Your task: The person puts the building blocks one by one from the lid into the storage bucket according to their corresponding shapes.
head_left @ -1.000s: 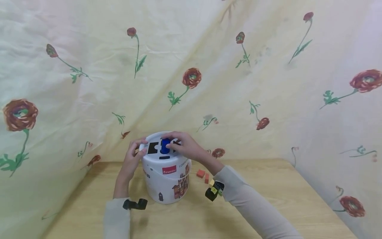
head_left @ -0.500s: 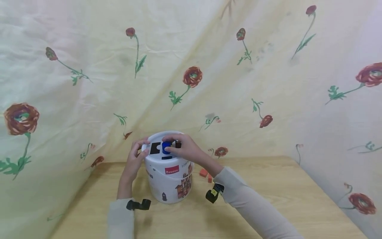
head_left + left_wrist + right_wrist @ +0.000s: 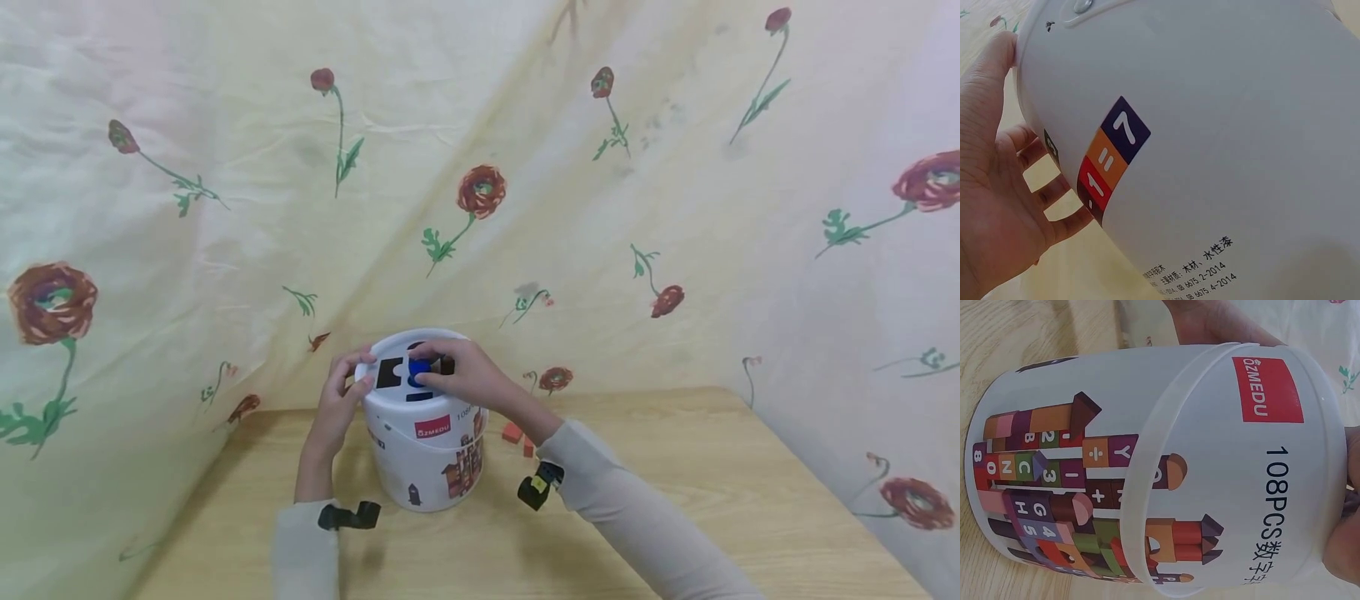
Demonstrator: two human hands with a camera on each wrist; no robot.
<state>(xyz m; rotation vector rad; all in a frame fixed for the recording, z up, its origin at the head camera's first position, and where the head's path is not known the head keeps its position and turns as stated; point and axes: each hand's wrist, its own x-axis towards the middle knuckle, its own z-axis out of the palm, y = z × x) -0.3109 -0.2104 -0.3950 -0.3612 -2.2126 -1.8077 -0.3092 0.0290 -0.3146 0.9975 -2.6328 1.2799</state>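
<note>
A white bucket with a handle and printed toy blocks stands upright on the table. Its white lid has dark shaped openings. My left hand grips the bucket's left rim; in the left wrist view that hand has its thumb at the rim and its fingers along the bucket's side. My right hand pinches a small blue block at the lid's middle, thumb in front and fingers behind, partly covering the block. At the edge of the right wrist view, the lid side is hidden.
Two red-orange blocks lie on the wooden table to the right of the bucket, beside my right forearm. A flowered cloth hangs behind and at both sides. Dark wrist mounts sit on both sleeves.
Less of the blue block shows above the lid than a second ago, with my right fingers still pinching it. My left hand stays on the rim. The head view has shifted slightly.
</note>
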